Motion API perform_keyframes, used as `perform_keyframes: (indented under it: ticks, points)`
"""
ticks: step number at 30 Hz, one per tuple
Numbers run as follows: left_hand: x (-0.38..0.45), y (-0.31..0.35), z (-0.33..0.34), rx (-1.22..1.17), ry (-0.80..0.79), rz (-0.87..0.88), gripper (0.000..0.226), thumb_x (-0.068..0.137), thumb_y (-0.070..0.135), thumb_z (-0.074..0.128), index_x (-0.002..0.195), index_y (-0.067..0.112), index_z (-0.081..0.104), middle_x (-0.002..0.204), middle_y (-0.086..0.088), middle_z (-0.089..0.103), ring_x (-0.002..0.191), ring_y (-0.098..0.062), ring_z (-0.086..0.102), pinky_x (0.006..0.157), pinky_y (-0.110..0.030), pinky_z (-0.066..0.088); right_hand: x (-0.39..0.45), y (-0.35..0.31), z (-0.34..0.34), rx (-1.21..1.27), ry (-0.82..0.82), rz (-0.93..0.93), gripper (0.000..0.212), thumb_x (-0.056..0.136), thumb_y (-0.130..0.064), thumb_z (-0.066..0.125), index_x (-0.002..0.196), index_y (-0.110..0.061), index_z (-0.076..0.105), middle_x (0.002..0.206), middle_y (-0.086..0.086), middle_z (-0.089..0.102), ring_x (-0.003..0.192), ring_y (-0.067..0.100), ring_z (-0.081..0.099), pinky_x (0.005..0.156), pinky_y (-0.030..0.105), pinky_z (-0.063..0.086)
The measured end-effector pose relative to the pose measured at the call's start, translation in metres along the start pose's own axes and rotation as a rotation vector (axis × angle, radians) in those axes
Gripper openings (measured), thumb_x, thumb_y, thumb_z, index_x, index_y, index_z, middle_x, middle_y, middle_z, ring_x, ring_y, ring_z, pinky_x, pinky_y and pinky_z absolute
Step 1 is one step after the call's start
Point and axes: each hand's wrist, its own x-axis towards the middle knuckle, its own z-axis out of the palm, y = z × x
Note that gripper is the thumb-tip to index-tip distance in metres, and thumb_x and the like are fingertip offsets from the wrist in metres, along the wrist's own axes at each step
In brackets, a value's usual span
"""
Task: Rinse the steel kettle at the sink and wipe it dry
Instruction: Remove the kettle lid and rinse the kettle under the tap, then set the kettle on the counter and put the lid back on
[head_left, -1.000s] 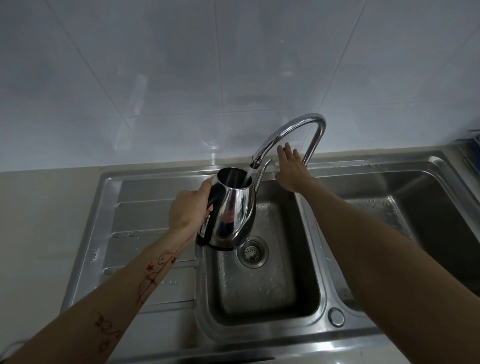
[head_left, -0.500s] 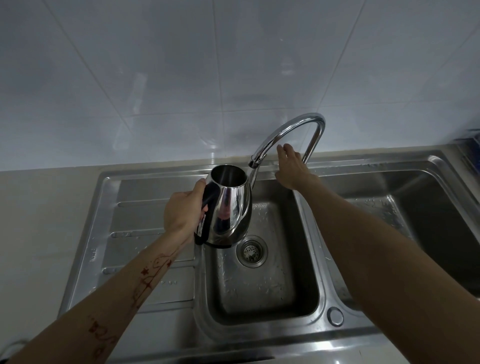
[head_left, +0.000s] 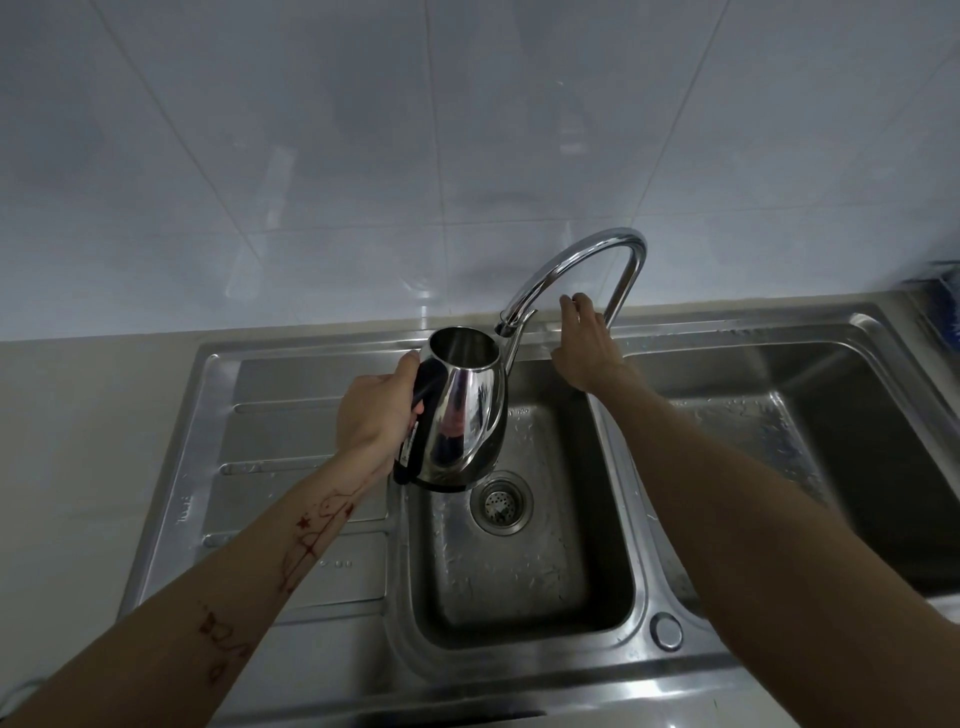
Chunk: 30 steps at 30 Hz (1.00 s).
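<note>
My left hand (head_left: 371, 413) grips the black handle of the steel kettle (head_left: 465, 415) and holds it upright above the left part of the small sink basin (head_left: 524, 582). The kettle's lid opening faces up, and its thin curved spout rises on the right, close to the tap's outlet. The chrome gooseneck tap (head_left: 576, 260) arches over the basin, and no water stream shows from it. My right hand (head_left: 587, 351) reaches to the tap's base, fingers curled down by the upright pipe. What they hold there is hidden behind the hand.
A ribbed steel drainboard (head_left: 291, 467) lies left of the basin and a larger second basin (head_left: 831, 441) lies right of it. The drain strainer (head_left: 501, 501) sits below the kettle. A white tiled wall stands behind. A blue object (head_left: 943, 306) shows at the far right edge.
The kettle has shifted left and slightly up, so its mouth is no longer under the outlet. My right hand's fingers went from stretched out to curled at the tap's base.
</note>
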Motion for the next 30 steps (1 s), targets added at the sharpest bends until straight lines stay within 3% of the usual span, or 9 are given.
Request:
perform_keyframes:
  ticks: [7,15,20,23,27,30]
  points:
    - [-0.004,0.006,0.003,-0.039,0.002,-0.015,0.056,0.085,0.06,0.05,0.06,0.011,0.063,0.048,0.002,0.06,0.049,-0.02,0.055,0.061,-0.032,0.049,-0.024,0.002,0.003,0.051,0.149,0.033,0.06,0.086,0.005,0.052,0.142,-0.002,0.031,0.145,0.017,0.033,0.129,0.039,0.042,0.107,0.044,0.04]
    - [-0.004,0.0,0.0,-0.043,-0.022,-0.089,0.054,0.088,0.059,0.047,0.066,0.011,0.061,0.057,-0.003,0.058,0.051,-0.02,0.051,0.06,-0.033,0.044,-0.054,0.003,0.008,0.057,-0.009,0.075,0.078,0.084,-0.001,0.055,0.151,-0.011,0.017,0.162,0.013,0.004,0.144,0.042,0.017,0.112,0.056,0.035]
    - [-0.026,-0.014,-0.023,-0.059,-0.008,-0.069,0.051,0.087,0.054,0.048,0.062,0.012,0.059,0.057,-0.004,0.058,0.051,-0.02,0.051,0.058,-0.032,0.044,-0.096,-0.014,0.01,0.154,0.055,-0.03,0.066,0.084,-0.001,0.054,0.145,-0.006,0.031,0.154,0.019,0.028,0.138,0.041,0.03,0.113,0.054,0.031]
    - [-0.041,-0.03,-0.05,-0.106,0.022,-0.043,0.048,0.083,0.054,0.052,0.059,0.012,0.057,0.053,-0.002,0.057,0.052,-0.02,0.051,0.056,-0.032,0.042,-0.117,-0.042,0.007,0.225,0.107,-0.088,0.052,0.085,0.005,0.052,0.136,-0.003,0.047,0.14,0.02,0.048,0.129,0.035,0.043,0.108,0.037,0.033]
    - [-0.062,-0.052,-0.098,-0.166,0.075,-0.007,0.05,0.082,0.053,0.054,0.053,0.013,0.056,0.045,0.001,0.052,0.04,-0.015,0.044,0.052,-0.028,0.036,-0.139,-0.086,0.013,0.341,0.173,-0.204,0.038,0.085,0.006,0.053,0.119,-0.008,0.065,0.121,0.011,0.066,0.112,0.027,0.062,0.092,0.026,0.044]
    - [-0.073,-0.07,-0.138,-0.166,0.11,0.02,0.051,0.084,0.052,0.056,0.05,0.014,0.057,0.041,0.002,0.051,0.037,-0.013,0.044,0.05,-0.026,0.035,-0.158,-0.133,0.02,0.479,0.279,-0.345,0.034,0.082,0.008,0.058,0.11,-0.008,0.069,0.107,0.006,0.072,0.096,0.018,0.067,0.088,0.029,0.053]
